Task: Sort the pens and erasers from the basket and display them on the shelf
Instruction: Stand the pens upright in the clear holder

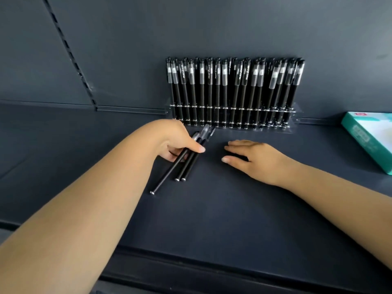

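Now I see left hand pinching three black gel pens mid-barrel | right hand flat, holding nothing | pens look light, stiff, slick; I'd grip mid-barrel.

Left arm reaches from lower left to frame centre; left hand has fingers curled round pens; right arm enters from the right edge; right hand lies flat, palm down, fingers spread.

Just the one view here, a wide-angle cam worn on the head. It looked forward and down over both forearms onto the dark shelf, pretty close in, faced the back panel, and edges bowed a bit from the lens
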Motion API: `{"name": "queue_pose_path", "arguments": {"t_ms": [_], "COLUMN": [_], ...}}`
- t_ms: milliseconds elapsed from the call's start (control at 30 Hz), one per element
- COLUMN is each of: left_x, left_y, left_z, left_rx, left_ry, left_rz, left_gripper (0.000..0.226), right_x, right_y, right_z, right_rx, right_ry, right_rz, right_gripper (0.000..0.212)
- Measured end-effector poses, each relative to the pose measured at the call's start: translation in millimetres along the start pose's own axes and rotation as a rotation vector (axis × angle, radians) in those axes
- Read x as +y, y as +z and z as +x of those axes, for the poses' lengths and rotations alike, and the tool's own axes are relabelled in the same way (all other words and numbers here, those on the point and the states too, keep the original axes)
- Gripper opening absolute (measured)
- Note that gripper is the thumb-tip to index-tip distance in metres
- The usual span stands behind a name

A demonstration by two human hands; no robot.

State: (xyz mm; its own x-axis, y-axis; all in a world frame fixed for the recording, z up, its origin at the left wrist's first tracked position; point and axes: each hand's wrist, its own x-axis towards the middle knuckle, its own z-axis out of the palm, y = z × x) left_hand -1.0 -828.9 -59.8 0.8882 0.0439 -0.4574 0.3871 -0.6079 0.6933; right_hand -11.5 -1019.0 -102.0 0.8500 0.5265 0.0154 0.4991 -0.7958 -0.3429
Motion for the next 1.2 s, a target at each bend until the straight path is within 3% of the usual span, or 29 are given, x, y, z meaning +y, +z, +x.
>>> {"name": "queue_pose_path", "arguments": {"t_ms": [67,167,267,400,500,633,900,1100,1200], "left_x": [-1,4,13,17,11,5,-21,-12,3], "left_y": [2,5,12,29,41,49,52,63,65], "left_z": [-11,-29,-40,-45,-43,-39,-29,-22,-17], "left_rx": [-0.030,-0.053,-0.024,0.008,0.056,0.030,-0.002,-0.012,0.027], "left_ry": [0.118,0.306,0.496,0.670,0.718,0.720,0.607,0.590,0.620], "left_rz": [-0.246,-0.519,-0.588,-0.540,-0.515,-0.437,-0.550,-0.710,-0.731], "left_gripper": [0.021,0.005,0.005,0.010,0.014,0.013,0.015,0.017,0.015], "right_x": [-5,-20,-35,-39,-33,-34,-25,-10,5], "right_y": [-8,-30,-52,-64,-62,-54,-38,-44,-64], "right_z": [-1,-4,-9,-17,-22,-25,-25,-26,-25], "right_rx": [0.078,0.217,0.311,0.484,0.497,0.459,0.434,0.477,0.610], "right_ry": [0.010,0.006,-0.083,-0.150,-0.122,-0.093,0.076,0.124,0.159], "right_rz": [0.168,0.634,0.981,0.999,0.972,0.864,1.027,1.054,1.076], "right_gripper": [0.042,0.017,0.024,0.013,0.010,0.009,0.012,0.022,0.016]}}
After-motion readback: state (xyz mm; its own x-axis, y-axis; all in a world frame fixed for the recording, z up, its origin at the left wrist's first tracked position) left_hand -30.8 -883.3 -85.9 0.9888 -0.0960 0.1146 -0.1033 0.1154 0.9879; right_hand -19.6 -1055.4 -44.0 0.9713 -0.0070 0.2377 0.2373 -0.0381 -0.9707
